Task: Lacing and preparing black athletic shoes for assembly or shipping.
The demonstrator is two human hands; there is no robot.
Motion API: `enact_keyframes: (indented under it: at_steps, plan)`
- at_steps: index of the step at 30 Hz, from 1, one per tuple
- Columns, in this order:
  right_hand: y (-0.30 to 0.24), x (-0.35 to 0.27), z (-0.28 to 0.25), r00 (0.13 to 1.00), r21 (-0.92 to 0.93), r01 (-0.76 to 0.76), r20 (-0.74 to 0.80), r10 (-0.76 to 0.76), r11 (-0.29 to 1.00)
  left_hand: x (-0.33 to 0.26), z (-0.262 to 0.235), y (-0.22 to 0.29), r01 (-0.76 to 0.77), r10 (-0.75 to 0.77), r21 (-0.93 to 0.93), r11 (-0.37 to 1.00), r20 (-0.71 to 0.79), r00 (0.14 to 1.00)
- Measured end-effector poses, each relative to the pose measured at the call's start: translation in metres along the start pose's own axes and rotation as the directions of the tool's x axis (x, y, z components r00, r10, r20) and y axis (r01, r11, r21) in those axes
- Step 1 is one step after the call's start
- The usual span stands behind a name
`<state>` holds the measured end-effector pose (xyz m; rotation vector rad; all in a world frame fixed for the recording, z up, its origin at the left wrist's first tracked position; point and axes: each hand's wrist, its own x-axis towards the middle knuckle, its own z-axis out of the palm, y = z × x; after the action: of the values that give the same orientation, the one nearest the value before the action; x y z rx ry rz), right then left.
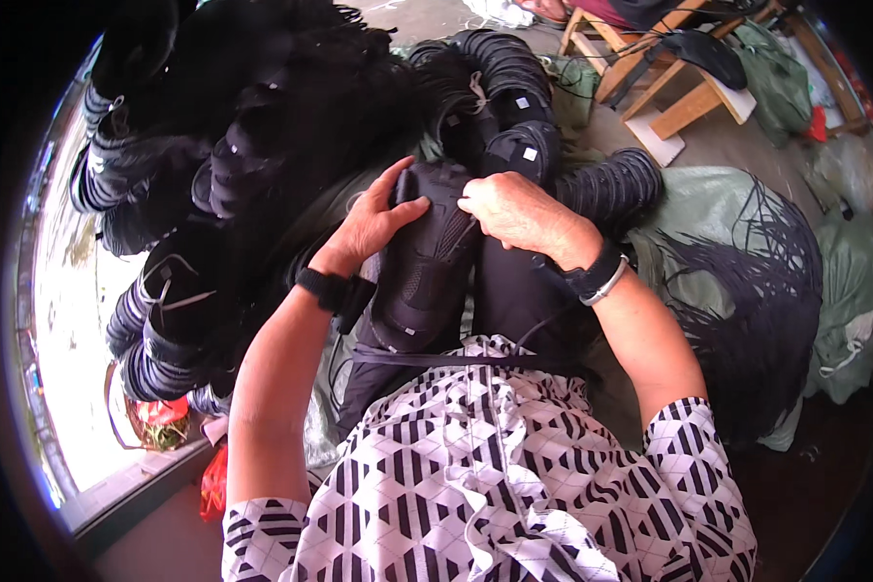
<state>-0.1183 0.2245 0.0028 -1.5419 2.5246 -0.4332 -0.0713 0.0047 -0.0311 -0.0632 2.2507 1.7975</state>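
A black shoe upper (425, 262) with mesh panels lies lengthwise over my lap, its far end between my hands. My left hand (378, 215) grips its left edge, thumb resting on top and the forefinger stretched along the side. On the opposite edge, my right hand (526, 215) is closed in a pinch against the upper. What sits between those fingertips is too small and dark to make out. To the right, a bundle of loose black shoelaces (747, 301) spreads over a green sack (703, 189).
Nested stacks of black shoe uppers (611, 186) lie beyond my knees. A large dark heap of uppers (233, 126) fills the left side. Wooden stools (684, 112) stand at the far right. Red plastic bags (213, 485) lie low on the left.
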Motion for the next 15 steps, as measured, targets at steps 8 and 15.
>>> enact_keyframes:
  at_steps: [8, 15]
  plan:
    - [-0.013, 0.001, -0.017, 0.928, 0.605, -0.373, 0.241, 0.284, 0.704, -0.028, 0.015, 0.000, -0.193, 0.279, 0.492, 0.849, -0.107, 0.954]
    - [-0.019, 0.009, -0.011, 0.947, 0.772, -0.152, -0.064, 0.314, 0.617, -0.037, 0.020, 0.002, -0.085, 0.231, 0.575, 0.814, -0.186, 0.955]
